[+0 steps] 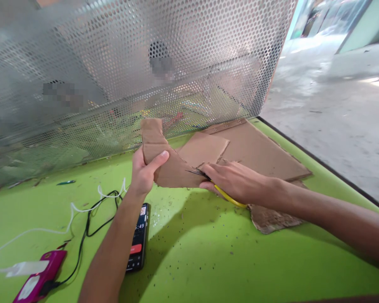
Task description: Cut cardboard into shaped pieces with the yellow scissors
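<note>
My left hand (pixel 147 170) grips a curved piece of brown cardboard (pixel 177 168) by its left side, thumb on top and fingers behind. The cardboard is held above the green table. My right hand (pixel 230 179) is closed around scissors (pixel 229 197) with a yellow handle. Their metal blades lie at the cardboard's right end; whether they are parted there is hard to make out. Behind the right hand lie a smaller cardboard piece (pixel 205 148) and a large flat cardboard sheet (pixel 262 151). A torn cardboard scrap (pixel 273 219) shows under my right forearm.
A perforated metal panel (pixel 196 38) stands along the back of the green table (pixel 189 261). Left of my left forearm are a magenta power strip (pixel 55 263), a white cable (pixel 38 230) and a black cable (pixel 87 219). A phone (pixel 140 240) lies beside that forearm.
</note>
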Available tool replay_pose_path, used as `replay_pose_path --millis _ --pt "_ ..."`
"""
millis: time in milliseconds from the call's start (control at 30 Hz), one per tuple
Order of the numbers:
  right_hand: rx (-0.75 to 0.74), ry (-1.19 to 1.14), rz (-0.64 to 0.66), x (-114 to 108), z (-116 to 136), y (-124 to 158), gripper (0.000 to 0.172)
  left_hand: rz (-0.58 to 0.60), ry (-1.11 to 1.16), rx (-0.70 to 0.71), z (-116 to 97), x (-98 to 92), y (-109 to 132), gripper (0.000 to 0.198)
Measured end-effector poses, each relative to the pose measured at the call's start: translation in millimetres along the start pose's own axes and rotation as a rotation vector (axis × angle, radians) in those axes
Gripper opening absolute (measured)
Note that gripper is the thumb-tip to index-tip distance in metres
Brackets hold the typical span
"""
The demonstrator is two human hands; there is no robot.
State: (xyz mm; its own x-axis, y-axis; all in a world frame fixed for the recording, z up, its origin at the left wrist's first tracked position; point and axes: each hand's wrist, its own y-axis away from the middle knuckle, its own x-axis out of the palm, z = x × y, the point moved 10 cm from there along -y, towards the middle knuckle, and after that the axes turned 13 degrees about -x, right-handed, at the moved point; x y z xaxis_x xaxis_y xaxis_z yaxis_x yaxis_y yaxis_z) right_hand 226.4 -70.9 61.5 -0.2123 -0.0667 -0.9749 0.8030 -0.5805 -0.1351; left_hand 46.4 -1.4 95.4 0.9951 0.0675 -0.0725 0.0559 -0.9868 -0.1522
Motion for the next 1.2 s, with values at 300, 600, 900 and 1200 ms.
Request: replay_pose_path --millis 300,600,900,1200 --pt "0.037 0.026 0.005 3.7 -2.1 -1.4 0.038 -0.013 0.035 -0.001 0.3 0.2 0.5 0.031" --pt "0.031 0.03 -0.016 6.1 -3.5 -0.6 0.037 -0.019 0.018 0.012 -1.5 -1.2 1.2 0.03" --pt "0.007 0.006 -0.05 -1.0 -1.3 1.1 0.036 -0.012 0.023 0.023 0.6 0.6 0.8 0.029" --pt "-0.016 0.007 -0.019 -2.4 3.8 1.2 0.036 -0.022 0.029 0.023 1.0 -5.2 -0.2 0.032"
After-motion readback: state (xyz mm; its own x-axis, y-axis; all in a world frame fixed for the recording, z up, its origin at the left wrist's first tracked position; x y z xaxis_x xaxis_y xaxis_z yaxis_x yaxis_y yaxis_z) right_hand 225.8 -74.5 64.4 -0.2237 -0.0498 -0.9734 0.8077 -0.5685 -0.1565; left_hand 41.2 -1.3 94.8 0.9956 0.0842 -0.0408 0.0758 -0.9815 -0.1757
